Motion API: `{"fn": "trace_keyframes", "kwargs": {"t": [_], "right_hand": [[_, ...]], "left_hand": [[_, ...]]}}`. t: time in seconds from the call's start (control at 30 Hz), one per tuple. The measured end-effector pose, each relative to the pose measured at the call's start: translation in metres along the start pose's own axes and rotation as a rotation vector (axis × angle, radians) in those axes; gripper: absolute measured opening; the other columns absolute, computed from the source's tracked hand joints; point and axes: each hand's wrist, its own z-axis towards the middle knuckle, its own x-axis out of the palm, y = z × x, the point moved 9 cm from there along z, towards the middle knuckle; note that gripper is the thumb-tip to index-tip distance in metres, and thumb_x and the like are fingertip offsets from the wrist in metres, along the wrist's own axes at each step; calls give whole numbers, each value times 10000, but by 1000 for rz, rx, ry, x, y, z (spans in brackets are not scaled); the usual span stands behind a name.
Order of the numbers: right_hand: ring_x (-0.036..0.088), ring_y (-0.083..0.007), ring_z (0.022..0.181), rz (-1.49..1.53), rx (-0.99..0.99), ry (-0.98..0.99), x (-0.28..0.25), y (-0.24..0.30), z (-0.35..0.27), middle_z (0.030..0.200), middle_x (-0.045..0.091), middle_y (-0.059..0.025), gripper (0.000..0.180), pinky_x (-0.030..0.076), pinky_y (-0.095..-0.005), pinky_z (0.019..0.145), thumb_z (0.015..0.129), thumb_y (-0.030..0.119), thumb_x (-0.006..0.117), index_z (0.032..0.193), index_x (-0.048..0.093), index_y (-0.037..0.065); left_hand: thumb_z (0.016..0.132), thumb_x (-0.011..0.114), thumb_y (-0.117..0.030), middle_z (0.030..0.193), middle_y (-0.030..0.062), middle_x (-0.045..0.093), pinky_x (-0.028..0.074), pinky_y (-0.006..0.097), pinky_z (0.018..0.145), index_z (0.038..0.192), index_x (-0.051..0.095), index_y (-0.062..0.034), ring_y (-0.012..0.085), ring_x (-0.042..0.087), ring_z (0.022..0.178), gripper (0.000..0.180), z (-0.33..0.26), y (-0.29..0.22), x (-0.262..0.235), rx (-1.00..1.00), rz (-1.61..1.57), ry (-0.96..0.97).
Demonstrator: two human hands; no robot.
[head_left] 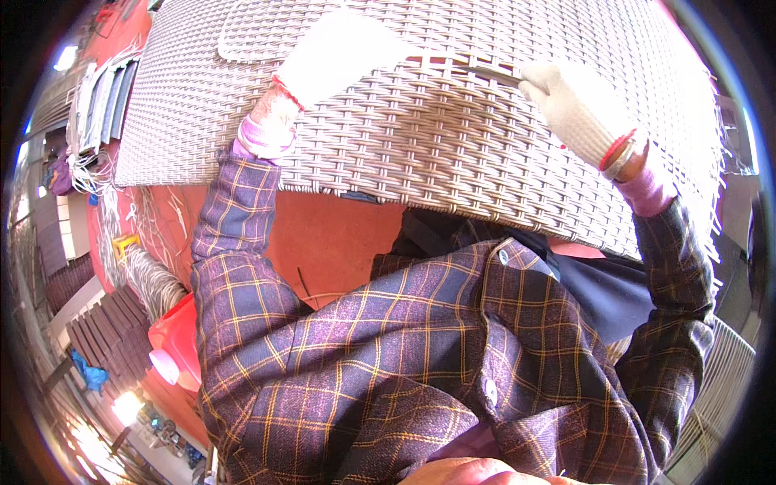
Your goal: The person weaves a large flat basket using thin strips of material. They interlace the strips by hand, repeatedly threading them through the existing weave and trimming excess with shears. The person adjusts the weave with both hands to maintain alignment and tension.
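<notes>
A large woven panel of pale grey-brown wicker point(356, 137) spreads in front of me. Both of my hands wear white knitted gloves with red cuff edges. My right hand point(574, 109) is closed, its thumb and fingers pinching a flat weaving strip point(477, 66) at the right end of a slit-like gap in the weave. Toward the left end of that gap, my left hand point(343, 56) rests against the panel. Glare washes out its fingers, so their grip does not show. A loose pale strip point(221, 44) loops over the weave beside the left hand.
Loose strand ends point(718, 178) fringe the panel's right edge. At left on the red floor point(339, 234) are a red jug point(182, 339) with a pale cap, a coil of grey strands point(153, 279), a yellow object point(125, 244) and bundled strips point(85, 162).
</notes>
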Motion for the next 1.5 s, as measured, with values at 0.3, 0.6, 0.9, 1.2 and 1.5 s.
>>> {"fn": "trace_keyframes", "kwargs": {"t": [0.3,0.6,0.9,1.2,1.5], "right_hand": [[758,-430,894,-334,-30,97,0,-1,28,942,743,-246,318,602,-516,825,1099,271,532,1105,730,23],[727,-350,1057,-491,-410,-24,64,12,77,1094,744,-171,238,589,-463,969,1045,186,589,1150,751,47],[701,-315,1165,-479,-515,-142,80,-2,72,1204,733,-109,265,557,-439,1053,1071,222,598,1274,740,129],[706,-321,1137,-269,-253,-25,61,1,79,1212,745,-131,311,566,-436,1025,1111,281,549,1282,752,119],[521,-57,557,432,225,60,8,-108,-2,712,605,-3,368,386,-232,486,1126,357,608,942,730,63]], "left_hand": [[1024,666,-286,1013,60,781,583,445,863,1149,814,-179,271,738,967,221,-17,-5,14,33,248,-2],[1110,588,-294,1594,36,593,392,441,1274,1577,583,-170,224,532,1482,483,-43,19,49,11,331,180],[1059,637,-225,1378,97,731,519,474,1130,1412,716,-120,302,668,1300,376,-9,-16,47,140,341,-2],[1034,635,-259,985,108,778,609,472,777,1089,801,-160,325,756,897,201,38,-17,50,-137,283,226],[1074,594,-179,1383,150,737,509,455,1125,1426,704,-58,330,672,1302,389,57,-33,12,-78,-365,-228]]}}
